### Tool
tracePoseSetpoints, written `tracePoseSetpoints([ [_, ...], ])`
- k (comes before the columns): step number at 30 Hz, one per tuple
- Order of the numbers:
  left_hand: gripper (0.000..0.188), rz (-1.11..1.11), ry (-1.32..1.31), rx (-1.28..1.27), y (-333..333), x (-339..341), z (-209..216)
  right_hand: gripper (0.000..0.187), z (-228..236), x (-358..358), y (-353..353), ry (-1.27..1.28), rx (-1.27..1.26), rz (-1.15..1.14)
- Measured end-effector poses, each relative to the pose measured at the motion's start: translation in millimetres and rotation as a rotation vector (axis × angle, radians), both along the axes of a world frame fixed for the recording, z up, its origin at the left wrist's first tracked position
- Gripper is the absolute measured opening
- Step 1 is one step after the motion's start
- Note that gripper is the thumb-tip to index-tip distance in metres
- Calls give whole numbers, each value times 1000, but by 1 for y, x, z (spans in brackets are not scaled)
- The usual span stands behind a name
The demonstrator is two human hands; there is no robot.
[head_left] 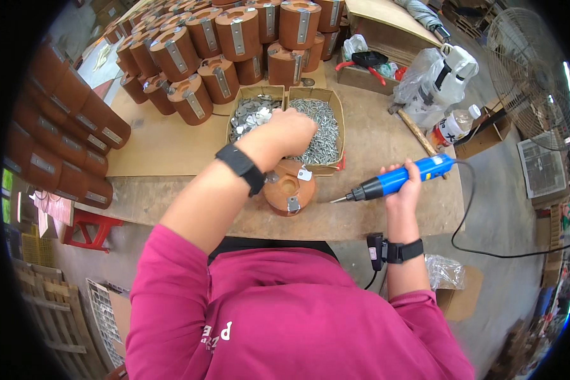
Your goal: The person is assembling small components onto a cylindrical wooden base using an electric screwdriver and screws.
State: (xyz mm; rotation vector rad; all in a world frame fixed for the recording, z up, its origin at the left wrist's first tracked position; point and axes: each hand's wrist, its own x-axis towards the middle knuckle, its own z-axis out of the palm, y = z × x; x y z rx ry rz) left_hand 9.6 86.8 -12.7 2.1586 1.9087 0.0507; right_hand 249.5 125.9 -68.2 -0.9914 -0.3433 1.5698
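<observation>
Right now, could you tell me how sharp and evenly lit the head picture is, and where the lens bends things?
Head view: the left hand over the screw box and the right hand on the blue screwdriver are fairly sharp; light is soft and even, with dull glints on the screws; the bench edge curves, and the fan stretches near the black rim.

Divided cardboard box (337,126) on the workbench (171,145), behind a cylindrical part (289,187) at the near edge. Plates (250,117) in its left compartment, screws (320,126) in its right. Left hand (288,132) over the divider. Electric screwdriver (399,177) in right hand (410,185), right of the part. Stacked cylinders (221,44) behind and left. Bottle (455,126) far right.
</observation>
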Motion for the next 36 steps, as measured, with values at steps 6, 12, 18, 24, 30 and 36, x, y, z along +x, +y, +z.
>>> tracePoseSetpoints([
  [6,15,5,132,-97,11,2,-10,19,83,1,-18,-146,349,15],
  [12,12,7,93,-3,9,0,-17,24,122,-5,-41,-48,646,73],
  [18,11,21,-16,188,1,-2,-7,37,137,-11,-53,-156,859,115],
  [24,17,28,-139,416,-10,-8,-7,41,149,-27,-63,-93,905,53],
  [30,16,64,-776,377,-61,8,26,43,151,-32,-73,56,1058,92],
  [36,10,313,-1356,160,-121,28,30,44,153,-38,-84,168,1117,195],
])
